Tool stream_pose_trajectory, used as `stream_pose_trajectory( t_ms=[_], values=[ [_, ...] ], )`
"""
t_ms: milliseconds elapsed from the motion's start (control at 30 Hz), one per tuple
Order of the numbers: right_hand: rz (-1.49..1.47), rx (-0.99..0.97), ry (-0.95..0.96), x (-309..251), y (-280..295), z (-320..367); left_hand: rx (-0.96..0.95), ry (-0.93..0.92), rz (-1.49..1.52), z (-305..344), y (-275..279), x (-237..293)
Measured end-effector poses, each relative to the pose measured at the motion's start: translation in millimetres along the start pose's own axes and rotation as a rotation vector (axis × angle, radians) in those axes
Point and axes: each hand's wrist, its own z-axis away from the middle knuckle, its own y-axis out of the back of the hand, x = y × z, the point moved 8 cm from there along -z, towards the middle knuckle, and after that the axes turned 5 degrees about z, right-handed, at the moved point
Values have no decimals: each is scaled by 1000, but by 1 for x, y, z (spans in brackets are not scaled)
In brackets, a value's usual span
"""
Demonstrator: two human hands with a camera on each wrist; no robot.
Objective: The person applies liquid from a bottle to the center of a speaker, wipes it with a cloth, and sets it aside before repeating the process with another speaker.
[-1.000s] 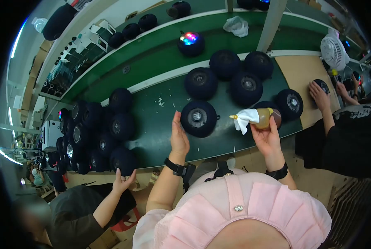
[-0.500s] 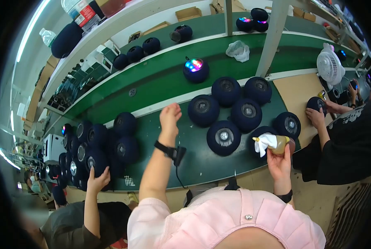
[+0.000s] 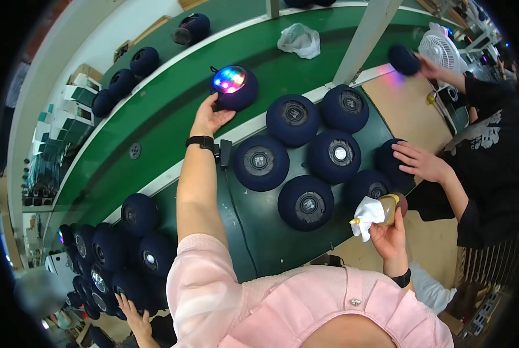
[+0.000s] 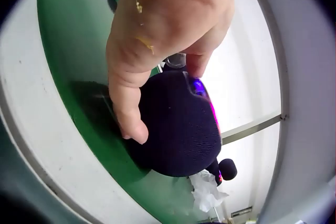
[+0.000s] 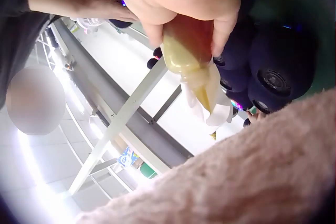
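Observation:
My left hand (image 3: 211, 119) reaches to the green ledge and grips a round navy speaker (image 3: 245, 95) whose domed top glows in several colours. In the left wrist view, thumb and fingers lie on either side of that speaker (image 4: 176, 129). My right hand (image 3: 390, 236) holds a squeeze bottle (image 3: 389, 207) of yellowish liquid, tilted sideways near the bench's front edge. A white cloth (image 3: 368, 213) is wrapped about its yellow nozzle (image 3: 354, 221). Near the bottle, several unlit speakers (image 3: 306, 203) sit on the green bench with their round recessed faces up.
More navy speakers (image 3: 105, 246) are crowded at the left, where another person's hand (image 3: 133, 316) reaches in. On the right, a neighbour's hand (image 3: 425, 164) touches a speaker beside my group. A plastic bag (image 3: 300, 40), a metal post (image 3: 364, 43) and a white fan (image 3: 439, 49) stand behind.
My left hand has moved from the bench up to the ledge and taken hold of the lit speaker. My right hand keeps the bottle. The right neighbour has lifted one speaker and reached toward another.

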Motion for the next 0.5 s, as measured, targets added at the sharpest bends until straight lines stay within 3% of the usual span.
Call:
stream_pose_trajectory(
  t_ms=[100, 200, 333, 500],
  values=[
    [34, 47, 17, 7, 4, 3, -47, 2, 22, -1, -4, -4],
    [58, 78, 20, 11, 3, 3, -58, -110, -21, -1, -9, 0],
    [74, -32, -42, 24, -11, 2, -72, -191, -94, 5, 5, 2],
    [65, -83, -103, 31, -23, 1, -52, -265, 54, 66, 46, 15]
  ],
)
